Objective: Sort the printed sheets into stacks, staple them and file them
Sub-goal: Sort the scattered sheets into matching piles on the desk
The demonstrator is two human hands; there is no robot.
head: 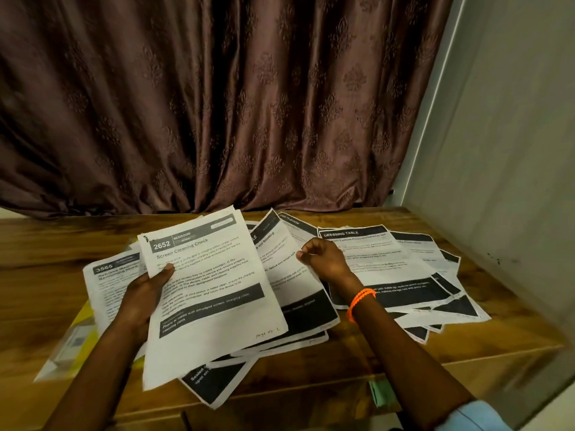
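My left hand (146,290) grips a small bundle of printed sheets (211,293) by its left edge, lifted above the table; the top page reads "2652 Bedroom, Screen Cleaning Check". Another sheet headed "3565" (109,275) lies to its left, under my left hand. My right hand (323,259), with an orange band at the wrist, hovers with curled fingers over the spread of loose sheets and seems to pinch the edge of a sheet (286,259) in the middle. More sheets, one headed "Dressing Table" (379,259), fan out to the right on the wooden table (46,244).
A yellow folder with a clear plastic sleeve (74,340) lies at the table's left front, partly under the papers. A brown curtain (217,104) hangs behind the table and a pale wall (513,150) stands at the right. Something green (381,393) shows below the table's front edge.
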